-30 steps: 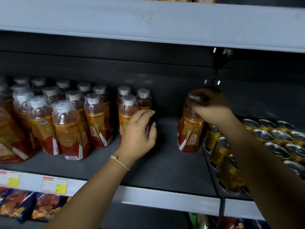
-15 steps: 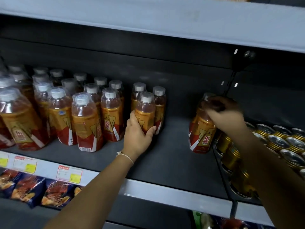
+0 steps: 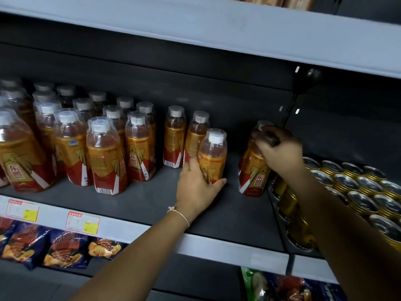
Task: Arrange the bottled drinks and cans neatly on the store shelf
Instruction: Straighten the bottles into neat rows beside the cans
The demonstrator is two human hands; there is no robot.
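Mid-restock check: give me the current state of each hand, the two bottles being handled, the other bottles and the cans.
left hand: grips the lower body of the middle bottle
middle bottle: upright, held
right hand: grips the top of the right bottle
right bottle: tilted, beside the cans
grouped bottles: upright, capped, untouched
cans: upright, packed in rows

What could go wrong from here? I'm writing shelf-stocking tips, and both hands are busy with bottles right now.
1. The right hand grips the lone bottle by its cap; that bottle leans beside the gold cans, so it might tip into them.
2. The left hand holds the front bottle low on its body, close to two bottles behind; a careless push could knock them over.
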